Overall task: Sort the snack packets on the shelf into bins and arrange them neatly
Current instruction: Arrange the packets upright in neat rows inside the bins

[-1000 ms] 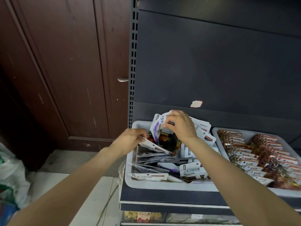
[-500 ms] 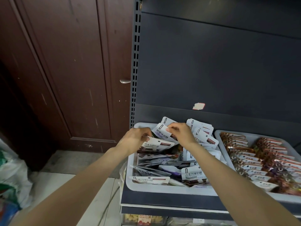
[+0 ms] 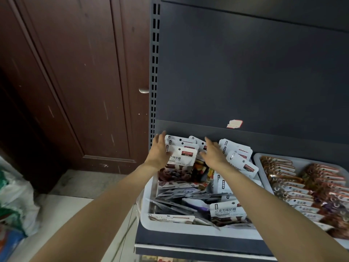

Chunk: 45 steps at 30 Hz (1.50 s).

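Left hand (image 3: 158, 150), right hand (image 3: 213, 152) flat-fingered flanking upright packets (image 3: 181, 157).

A dark shelf (image 3: 188, 241) carries two pale bins side by side. The left bin (image 3: 149, 222) sits at about 6 o'clock in the view, its front rim near the shelf's edge; the right bin (image 3: 258, 161), at 4 o'clock, stands just beside it, perhaps touching. Both hold snack packets. At 8 o'clock, the floor (image 3: 79, 182) bears a sack (image 3: 15, 201).

Packets (image 3: 186, 157) in bin (image 3: 170, 225)
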Each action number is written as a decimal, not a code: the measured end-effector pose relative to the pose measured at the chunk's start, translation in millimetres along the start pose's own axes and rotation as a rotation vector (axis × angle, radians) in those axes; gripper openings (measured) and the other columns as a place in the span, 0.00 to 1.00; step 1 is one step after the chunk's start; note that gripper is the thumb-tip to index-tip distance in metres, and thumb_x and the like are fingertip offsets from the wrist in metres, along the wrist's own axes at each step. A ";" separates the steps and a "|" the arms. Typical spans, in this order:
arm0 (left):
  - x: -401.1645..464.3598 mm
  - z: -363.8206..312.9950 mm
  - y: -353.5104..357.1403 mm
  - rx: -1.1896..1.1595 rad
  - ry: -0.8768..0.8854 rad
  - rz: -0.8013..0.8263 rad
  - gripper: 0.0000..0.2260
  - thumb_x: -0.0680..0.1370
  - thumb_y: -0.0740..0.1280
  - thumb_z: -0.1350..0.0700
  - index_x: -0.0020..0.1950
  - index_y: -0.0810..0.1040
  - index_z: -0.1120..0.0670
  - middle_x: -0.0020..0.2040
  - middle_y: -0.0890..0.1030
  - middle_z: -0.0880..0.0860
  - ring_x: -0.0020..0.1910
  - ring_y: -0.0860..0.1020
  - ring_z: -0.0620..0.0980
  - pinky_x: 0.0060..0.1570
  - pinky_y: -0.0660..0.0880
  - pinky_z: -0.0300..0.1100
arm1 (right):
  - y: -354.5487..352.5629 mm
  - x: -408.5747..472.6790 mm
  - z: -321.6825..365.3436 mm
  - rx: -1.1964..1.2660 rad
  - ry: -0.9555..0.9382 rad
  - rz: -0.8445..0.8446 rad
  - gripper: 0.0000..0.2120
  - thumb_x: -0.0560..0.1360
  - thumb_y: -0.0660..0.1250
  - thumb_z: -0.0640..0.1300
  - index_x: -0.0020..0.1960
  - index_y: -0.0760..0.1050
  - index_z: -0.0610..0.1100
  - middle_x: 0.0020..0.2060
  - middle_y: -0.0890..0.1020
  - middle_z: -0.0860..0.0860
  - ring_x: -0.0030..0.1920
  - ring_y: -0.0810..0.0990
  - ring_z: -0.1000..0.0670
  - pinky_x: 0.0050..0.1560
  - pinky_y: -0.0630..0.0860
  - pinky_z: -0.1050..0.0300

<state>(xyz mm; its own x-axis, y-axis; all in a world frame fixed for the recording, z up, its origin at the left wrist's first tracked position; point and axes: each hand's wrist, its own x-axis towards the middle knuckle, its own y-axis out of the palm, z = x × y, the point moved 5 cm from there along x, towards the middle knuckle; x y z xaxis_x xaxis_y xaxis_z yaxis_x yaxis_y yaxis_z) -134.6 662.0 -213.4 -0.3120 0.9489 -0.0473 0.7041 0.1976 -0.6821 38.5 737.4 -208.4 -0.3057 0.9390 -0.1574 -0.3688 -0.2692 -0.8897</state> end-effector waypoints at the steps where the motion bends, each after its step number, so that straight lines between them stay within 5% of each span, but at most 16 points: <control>1: 3.9 3.4 2.3 -0.003 -0.034 0.023 0.35 0.78 0.65 0.62 0.78 0.47 0.55 0.77 0.51 0.56 0.74 0.60 0.54 0.68 0.59 0.41 | 0.7 3.1 0.3 -0.045 0.014 -0.020 0.24 0.81 0.58 0.42 0.75 0.56 0.41 0.71 0.60 0.40 0.72 0.60 0.40 0.69 0.61 0.49; 9: 9.1 17.6 2.7 -0.121 0.007 0.068 0.40 0.70 0.74 0.64 0.76 0.56 0.54 0.71 0.67 0.55 0.69 0.67 0.54 0.67 0.66 0.46 | -14.8 10.3 29.4 0.105 -0.240 -0.071 0.10 0.77 0.62 0.35 0.53 0.81 0.40 0.52 0.80 0.44 0.54 0.76 0.46 0.53 0.69 0.56; 12: 1.1 31.0 -2.0 -0.207 0.012 -0.028 0.34 0.71 0.73 0.64 0.73 0.63 0.54 0.64 0.74 0.56 0.63 0.74 0.55 0.64 0.71 0.50 | -16.8 7.5 42.2 0.277 -0.297 0.012 0.12 0.79 0.61 0.37 0.59 0.79 0.40 0.56 0.80 0.46 0.58 0.76 0.48 0.59 0.70 0.57; 16: -3.0 29.6 4.2 -0.294 0.003 0.036 0.39 0.72 0.71 0.67 0.77 0.53 0.55 0.72 0.66 0.55 0.71 0.65 0.55 0.69 0.65 0.52 | 3.9 8.7 45.0 0.306 -0.212 0.133 0.18 0.82 0.56 0.46 0.71 0.67 0.47 0.69 0.70 0.46 0.69 0.68 0.47 0.67 0.64 0.56; 19: -2.4 24.4 9.0 -0.529 -0.036 0.090 0.40 0.72 0.66 0.72 0.78 0.49 0.54 0.73 0.64 0.52 0.69 0.68 0.53 0.67 0.68 0.55 | 10.4 7.8 31.6 0.341 -0.060 0.033 0.22 0.82 0.55 0.50 0.74 0.61 0.47 0.72 0.66 0.43 0.71 0.65 0.45 0.70 0.62 0.51; 23: -3.1 20.9 10.0 -0.798 -0.164 0.084 0.36 0.74 0.59 0.72 0.77 0.53 0.51 0.60 0.73 0.42 0.57 0.69 0.40 0.59 0.67 0.37 | 22.7 -6.1 28.7 0.450 -0.092 0.081 0.22 0.81 0.57 0.49 0.75 0.59 0.50 0.72 0.66 0.48 0.69 0.68 0.48 0.62 0.64 0.60; 25: -4.4 17.9 10.2 -0.831 -0.181 0.104 0.34 0.74 0.58 0.72 0.77 0.54 0.50 0.59 0.71 0.42 0.59 0.66 0.41 0.60 0.63 0.38 | 25.1 -11.1 31.1 0.465 -0.132 0.090 0.22 0.81 0.58 0.46 0.74 0.59 0.52 0.71 0.67 0.50 0.62 0.72 0.51 0.53 0.67 0.67; 27: -7.0 19.8 9.0 -0.759 -0.165 0.098 0.34 0.74 0.59 0.71 0.77 0.54 0.49 0.67 0.69 0.47 0.66 0.65 0.45 0.65 0.64 0.42 | 25.8 -13.2 32.1 0.424 -0.150 0.111 0.24 0.81 0.59 0.41 0.75 0.56 0.51 0.70 0.66 0.49 0.58 0.71 0.53 0.49 0.66 0.68; 29: -10.9 18.9 3.6 -0.554 -0.088 0.074 0.33 0.76 0.62 0.68 0.77 0.54 0.51 0.72 0.66 0.51 0.72 0.64 0.51 0.69 0.65 0.49 | 23.6 -14.4 30.8 0.397 -0.148 0.114 0.28 0.80 0.59 0.39 0.76 0.53 0.50 0.72 0.65 0.47 0.64 0.69 0.51 0.55 0.65 0.64; 33: -32.4 7.7 -12.6 -0.145 0.161 -0.013 0.22 0.76 0.68 0.62 0.68 0.68 0.55 0.65 0.71 0.54 0.66 0.70 0.52 0.63 0.67 0.41 | 12.6 -26.6 24.3 0.352 -0.180 0.022 0.32 0.79 0.62 0.42 0.77 0.50 0.51 0.75 0.58 0.51 0.74 0.58 0.50 0.70 0.58 0.56; 37: -58.6 9.7 -13.1 0.024 0.295 0.254 0.21 0.71 0.74 0.50 0.62 0.75 0.47 0.67 0.69 0.45 0.68 0.64 0.43 0.64 0.60 0.35 | 8.2 -45.4 7.9 0.291 -0.213 0.003 0.23 0.79 0.62 0.43 0.73 0.62 0.50 0.72 0.66 0.50 0.72 0.63 0.50 0.71 0.62 0.52; 42: -69.4 10.4 -13.9 0.229 0.392 0.238 0.31 0.67 0.75 0.43 0.68 0.71 0.43 0.76 0.53 0.42 0.74 0.52 0.44 0.71 0.55 0.47 | 12.2 -50.8 5.2 0.177 -0.222 0.128 0.19 0.80 0.61 0.47 0.71 0.67 0.52 0.67 0.72 0.50 0.67 0.70 0.49 0.64 0.67 0.54; 45: -69.6 8.5 -12.9 0.425 0.470 0.180 0.18 0.72 0.72 0.46 0.61 0.78 0.45 0.76 0.55 0.46 0.74 0.55 0.49 0.71 0.60 0.55 | 10.6 -44.0 10.4 0.091 -0.196 0.016 0.14 0.81 0.58 0.45 0.64 0.75 0.48 0.51 0.80 0.49 0.51 0.77 0.47 0.50 0.71 0.55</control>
<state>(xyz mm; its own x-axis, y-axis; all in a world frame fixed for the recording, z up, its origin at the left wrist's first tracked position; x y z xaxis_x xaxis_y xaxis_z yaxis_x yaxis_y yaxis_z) -127.4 591.3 -207.5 0.1664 0.9835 0.0706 0.3759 0.0029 -0.9267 38.9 691.0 -206.4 -0.4738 0.8773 -0.0768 -0.4378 -0.3104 -0.8438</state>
